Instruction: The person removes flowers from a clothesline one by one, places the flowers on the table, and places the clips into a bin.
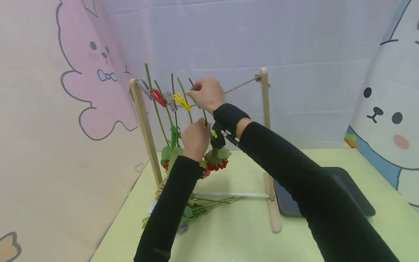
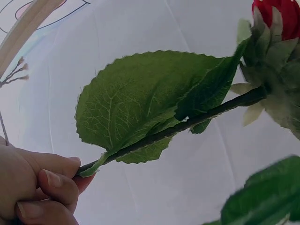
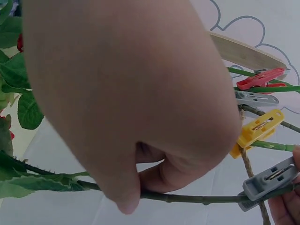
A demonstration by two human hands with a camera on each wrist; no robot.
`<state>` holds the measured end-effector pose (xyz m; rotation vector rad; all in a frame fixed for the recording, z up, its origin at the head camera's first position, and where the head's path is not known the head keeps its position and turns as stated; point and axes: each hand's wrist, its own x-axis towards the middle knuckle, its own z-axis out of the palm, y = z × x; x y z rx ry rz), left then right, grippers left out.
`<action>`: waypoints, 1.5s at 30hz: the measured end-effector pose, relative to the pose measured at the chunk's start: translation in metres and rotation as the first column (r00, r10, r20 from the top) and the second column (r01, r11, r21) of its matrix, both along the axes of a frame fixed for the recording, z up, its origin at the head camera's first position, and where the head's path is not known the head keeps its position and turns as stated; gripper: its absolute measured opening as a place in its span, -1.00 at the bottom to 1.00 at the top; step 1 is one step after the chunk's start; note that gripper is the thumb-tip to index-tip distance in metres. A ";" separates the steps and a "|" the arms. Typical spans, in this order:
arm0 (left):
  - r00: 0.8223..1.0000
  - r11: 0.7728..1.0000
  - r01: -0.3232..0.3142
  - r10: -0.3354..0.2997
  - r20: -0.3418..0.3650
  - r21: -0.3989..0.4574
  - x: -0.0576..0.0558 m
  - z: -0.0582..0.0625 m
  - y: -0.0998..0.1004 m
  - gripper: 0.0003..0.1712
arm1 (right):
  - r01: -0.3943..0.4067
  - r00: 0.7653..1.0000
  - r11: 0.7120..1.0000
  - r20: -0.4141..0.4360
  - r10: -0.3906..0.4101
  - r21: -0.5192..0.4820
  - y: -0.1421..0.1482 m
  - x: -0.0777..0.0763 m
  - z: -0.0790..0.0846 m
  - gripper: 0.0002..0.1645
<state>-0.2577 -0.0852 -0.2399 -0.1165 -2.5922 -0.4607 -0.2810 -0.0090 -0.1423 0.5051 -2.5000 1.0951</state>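
Note:
A red flower (image 1: pixel 217 166) hangs head down from a rope (image 1: pixel 240 86). My left hand (image 1: pixel 197 140) pinches its stem below the rope, close to a serrated leaf (image 2: pixel 136 103). Higher up, my right hand (image 1: pixel 209 94) holds the stem's upper end, its fingertips right at a grey clothespin (image 3: pixel 269 180) that sits on rope and stem. To the left, a yellow clothespin (image 1: pixel 181 101), another grey clothespin (image 1: pixel 170 101) and a red clothespin (image 1: pixel 158 98) hold more upside-down stems on the rope. My left hand and sleeve hide part of the hanging blooms.
The rope runs between two wooden posts, left (image 1: pixel 146 134) and right (image 1: pixel 266 102), joined low down by a pale rod (image 1: pixel 232 195). Loose flower stems (image 1: pixel 209 207) lie on the yellow-green table (image 1: pixel 235 240). A dark tray (image 1: pixel 355 196) stands at the right, partly behind my right sleeve.

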 end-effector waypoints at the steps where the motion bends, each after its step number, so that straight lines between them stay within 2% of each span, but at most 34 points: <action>1: 1.000 1.000 0.000 0.000 0.009 -0.004 0.000 0.000 0.001 -0.75 | 0.012 1.000 1.000 -0.011 -0.012 -0.017 0.000 -0.001 0.000 -0.70; 7: 0.998 1.000 0.028 -0.027 0.065 -0.003 0.003 -0.004 0.006 -0.72 | 0.034 0.999 0.985 -0.034 -0.041 -0.172 0.002 -0.003 0.000 -0.68; 10: 0.996 0.999 0.044 -0.045 0.082 0.015 0.004 -0.006 0.007 -0.71 | 0.016 0.998 0.966 -0.056 -0.032 -0.258 0.001 -0.004 0.002 -0.68; 12: 0.993 0.999 0.046 -0.048 0.105 0.018 0.006 -0.006 0.008 -0.75 | -0.016 0.996 0.944 -0.090 -0.014 -0.331 0.001 -0.006 0.005 -0.68; 14: 0.992 0.999 0.050 -0.050 0.117 0.005 0.009 -0.006 0.007 -0.78 | -0.060 0.993 0.903 -0.122 0.009 -0.425 0.002 -0.007 0.009 -0.68; 16: 0.991 0.998 0.056 -0.056 0.119 -0.004 0.013 -0.006 0.007 -0.80 | -0.113 0.987 0.843 -0.153 0.037 -0.526 0.005 -0.008 0.014 -0.68; 19: 0.993 0.996 0.090 -0.088 0.074 -0.020 0.021 -0.007 0.006 -0.77 | -0.171 0.980 0.746 -0.188 0.062 -0.643 0.013 -0.006 0.020 -0.68; 23: 0.987 0.986 0.159 -0.158 0.026 -0.045 0.034 -0.010 0.003 -0.73 | -0.228 0.971 0.631 -0.223 0.089 -0.741 0.032 0.004 0.028 -0.68; 26: 0.981 0.978 0.194 -0.192 0.044 -0.076 0.041 -0.011 0.001 -0.73 | -0.250 0.966 0.569 -0.245 0.087 -0.784 0.052 0.015 0.033 -0.74; 27: 0.979 0.975 0.203 -0.199 0.052 -0.089 0.043 -0.011 0.000 -0.71 | -0.265 0.960 0.560 -0.271 0.074 -0.785 0.060 0.019 0.033 -0.77; 30: 0.975 0.964 0.221 -0.213 0.070 -0.147 0.051 -0.009 -0.005 -0.69 | -0.295 0.945 0.511 -0.325 0.032 -0.807 0.084 0.031 0.033 -0.83; 31: 0.974 0.959 0.226 -0.218 0.064 -0.173 0.054 -0.009 -0.007 -0.69 | -0.327 0.930 0.491 -0.368 0.013 -0.808 0.092 0.033 0.031 -0.84; 33: 0.973 0.944 0.230 -0.226 0.048 -0.238 0.060 -0.008 -0.011 -0.69 | -0.366 0.900 0.474 -0.434 -0.038 -0.801 0.110 0.038 0.024 -0.83; 35: 0.973 0.921 0.230 -0.230 0.037 -0.314 0.066 -0.007 -0.014 -0.70 | -0.394 0.881 0.434 -0.468 -0.073 -0.810 0.129 0.043 0.014 -0.81; 37: 0.972 0.896 0.232 -0.225 0.064 -0.379 0.071 -0.005 -0.017 -0.71 | -0.416 0.849 0.453 -0.515 -0.116 -0.788 0.150 0.045 -0.003 -0.78; 39: 0.970 0.864 0.243 -0.205 0.132 -0.440 0.074 -0.004 -0.018 -0.77 | -0.399 0.851 0.456 -0.507 -0.139 -0.795 0.171 0.049 -0.023 -0.76; 40: 0.965 0.847 0.256 -0.198 0.170 -0.465 0.076 -0.004 -0.018 -0.83 | -0.369 0.861 0.471 -0.485 -0.151 -0.801 0.181 0.051 -0.035 -0.76; 41: 0.962 0.828 0.265 -0.191 0.195 -0.495 0.078 -0.005 -0.019 -0.88 | -0.309 0.875 0.515 -0.451 -0.175 -0.799 0.192 0.053 -0.048 -0.75; 42: 0.959 0.806 0.274 -0.187 0.214 -0.525 0.080 -0.006 -0.020 -0.91 | -0.229 0.888 0.575 -0.411 -0.207 -0.786 0.203 0.055 -0.063 -0.74; 45: 0.959 0.742 0.280 -0.190 0.209 -0.610 0.082 -0.015 -0.024 -0.90 | 0.072 0.925 0.730 -0.229 -0.304 -0.679 0.235 0.059 -0.108 -0.71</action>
